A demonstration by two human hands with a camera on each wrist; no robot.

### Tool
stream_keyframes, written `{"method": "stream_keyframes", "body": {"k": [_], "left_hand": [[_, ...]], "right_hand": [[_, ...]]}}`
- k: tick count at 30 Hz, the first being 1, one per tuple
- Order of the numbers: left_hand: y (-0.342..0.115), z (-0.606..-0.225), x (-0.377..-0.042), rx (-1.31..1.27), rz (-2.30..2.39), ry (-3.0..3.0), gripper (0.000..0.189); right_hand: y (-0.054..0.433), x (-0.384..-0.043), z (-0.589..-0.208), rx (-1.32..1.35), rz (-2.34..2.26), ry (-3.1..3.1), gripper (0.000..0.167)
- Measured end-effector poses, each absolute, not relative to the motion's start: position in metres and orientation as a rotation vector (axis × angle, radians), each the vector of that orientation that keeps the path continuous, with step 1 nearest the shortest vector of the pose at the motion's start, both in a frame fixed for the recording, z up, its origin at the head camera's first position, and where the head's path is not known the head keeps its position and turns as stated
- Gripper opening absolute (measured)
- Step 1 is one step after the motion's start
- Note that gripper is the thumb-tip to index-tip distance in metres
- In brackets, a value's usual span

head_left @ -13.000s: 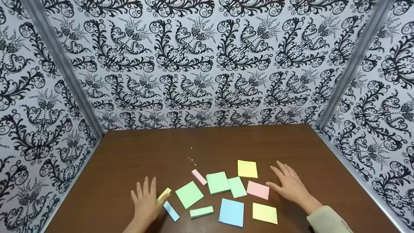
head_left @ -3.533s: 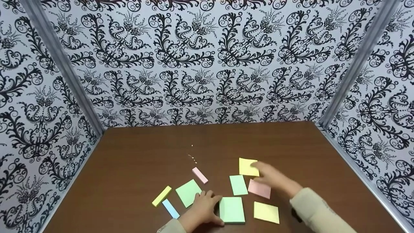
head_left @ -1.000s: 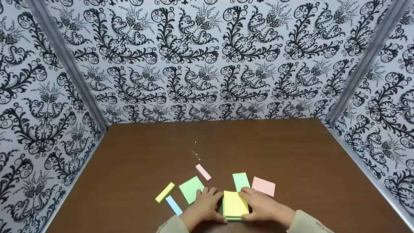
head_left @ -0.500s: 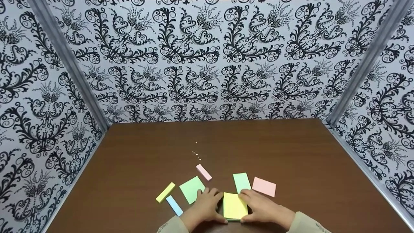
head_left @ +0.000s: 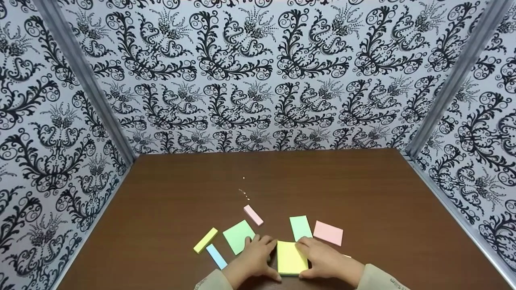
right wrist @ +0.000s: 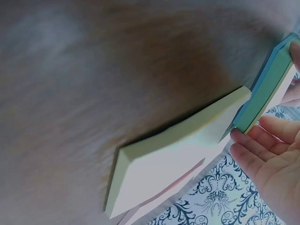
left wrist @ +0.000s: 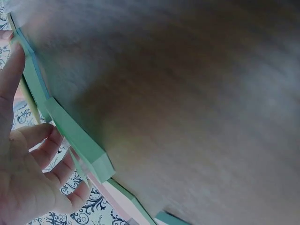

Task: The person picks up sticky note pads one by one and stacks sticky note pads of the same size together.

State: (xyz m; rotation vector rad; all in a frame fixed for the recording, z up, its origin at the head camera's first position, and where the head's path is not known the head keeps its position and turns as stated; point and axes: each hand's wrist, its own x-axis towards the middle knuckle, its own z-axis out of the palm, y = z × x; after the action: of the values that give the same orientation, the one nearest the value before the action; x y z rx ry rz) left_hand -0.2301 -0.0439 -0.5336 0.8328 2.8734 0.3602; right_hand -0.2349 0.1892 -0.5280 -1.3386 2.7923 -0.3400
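A stack of sticky note pads sits at the front middle of the table, the yellow pad (head_left: 292,257) on top. Under it a green pad (right wrist: 269,89) and a blue pad (right wrist: 265,70) show at the edge in the right wrist view. My left hand (head_left: 254,257) holds the stack's left side between thumb and fingers. On the opposite side my right hand (head_left: 326,257) grips it the same way, thumb at the near corner, fingertips at the far one. A narrow green pad (left wrist: 79,136) lies close to the left fingers and is hidden in the head view.
Left of the hands lie a square green pad (head_left: 238,237), a yellow strip (head_left: 205,240), a blue strip (head_left: 217,256) and a pink strip (head_left: 253,215). Beyond the right hand are a green pad (head_left: 300,227) and a pink pad (head_left: 328,233). Another yellow pad (right wrist: 183,150) is mostly covered by the right arm.
Since the earliest frame, the thick green pad has moved onto the blue one, and the far yellow pad onto the green. Over the last second the yellow pad has been squared with those below.
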Motion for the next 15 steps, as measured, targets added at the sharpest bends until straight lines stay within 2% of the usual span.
{"method": "stream_keyframes", "body": {"k": [6, 15], "left_hand": [[-0.0443, -0.5348, -0.2301, 0.833, 0.376, 2.871, 0.099], [-0.0405, -0.5336, -0.2305, 0.786, 0.386, 2.866, 0.092]], "right_hand": [[0.1893, -0.2353, -0.532, -1.341, -0.353, 2.808, 0.067], [0.1865, -0.2362, -0.5272, -1.28, -0.339, 2.781, 0.071]]}}
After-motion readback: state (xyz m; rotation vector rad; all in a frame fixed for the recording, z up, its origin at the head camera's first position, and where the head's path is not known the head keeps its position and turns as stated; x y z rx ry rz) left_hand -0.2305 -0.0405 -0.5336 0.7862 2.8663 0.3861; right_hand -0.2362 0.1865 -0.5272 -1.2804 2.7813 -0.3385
